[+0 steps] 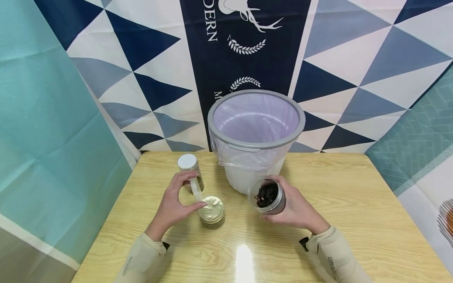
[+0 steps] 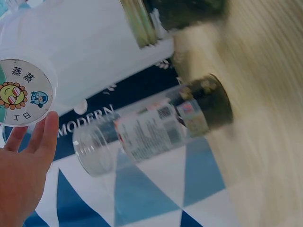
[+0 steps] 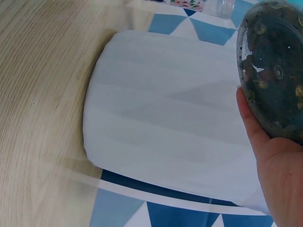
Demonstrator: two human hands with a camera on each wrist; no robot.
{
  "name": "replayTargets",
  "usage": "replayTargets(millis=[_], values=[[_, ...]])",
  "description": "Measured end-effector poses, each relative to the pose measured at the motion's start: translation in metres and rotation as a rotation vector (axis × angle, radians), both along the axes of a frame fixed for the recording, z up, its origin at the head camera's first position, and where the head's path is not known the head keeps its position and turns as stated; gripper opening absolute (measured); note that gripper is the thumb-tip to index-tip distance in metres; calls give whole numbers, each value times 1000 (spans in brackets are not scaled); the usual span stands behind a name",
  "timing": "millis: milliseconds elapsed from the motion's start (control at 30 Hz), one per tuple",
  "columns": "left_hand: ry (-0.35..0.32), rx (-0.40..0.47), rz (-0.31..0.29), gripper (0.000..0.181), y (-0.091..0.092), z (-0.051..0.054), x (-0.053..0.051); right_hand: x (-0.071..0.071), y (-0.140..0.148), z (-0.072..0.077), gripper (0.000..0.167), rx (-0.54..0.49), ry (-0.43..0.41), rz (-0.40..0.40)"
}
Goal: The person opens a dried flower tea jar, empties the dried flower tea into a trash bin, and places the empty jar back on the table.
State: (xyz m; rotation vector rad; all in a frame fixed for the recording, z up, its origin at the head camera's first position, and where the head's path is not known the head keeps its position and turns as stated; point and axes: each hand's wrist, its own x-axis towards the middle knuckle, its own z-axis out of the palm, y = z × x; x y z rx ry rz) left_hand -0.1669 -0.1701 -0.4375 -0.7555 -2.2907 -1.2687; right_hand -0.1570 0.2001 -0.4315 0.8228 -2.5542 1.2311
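My left hand (image 1: 177,203) pinches a round white lid (image 1: 196,188) by its edges, thumb below and fingers above. The lid's printed face (image 2: 23,94) shows a flower drawing in the left wrist view. In my right hand (image 1: 293,206) is a clear jar (image 1: 277,202), tilted, with dark contents visible through its open mouth; its round base (image 3: 272,75) faces the right wrist camera. Beside my left thumb stands a jar with a gold lid (image 1: 212,209). Behind the left fingers is a tall clear jar (image 2: 151,127) with a white top (image 1: 187,161) and a printed label.
A white bin (image 1: 240,179) with a grey rim and a thin purple-tinted liner stands at the back middle of the wooden table (image 1: 336,204). Patterned cloth (image 1: 159,59) hangs behind it. Part of a round brown thing (image 1: 449,220) shows at the far right edge.
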Motion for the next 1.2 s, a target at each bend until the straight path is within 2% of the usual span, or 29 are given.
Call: replayTargets(millis=[100, 267, 500, 667, 833, 1200], values=[[-26, 6, 55, 85, -9, -4, 2, 0, 0, 1, 98, 0, -4, 1], [-109, 12, 138, 83, -23, -10, 3, 0, 1, 2, 99, -2, -3, 0], [-295, 24, 247, 83, -41, -21, 2, 0, 1, 4, 99, -2, 7, -8], [-369, 11, 278, 83, -53, -30, -3, 0, 2, 4, 100, -15, 5, 1], [-413, -67, 309, 81, -61, -39, -7, 0, 3, 3, 100, -22, 3, 6], [-546, -182, 301, 86, -71, -62, -9, 1, 5, 2, 100, -37, -6, 7]])
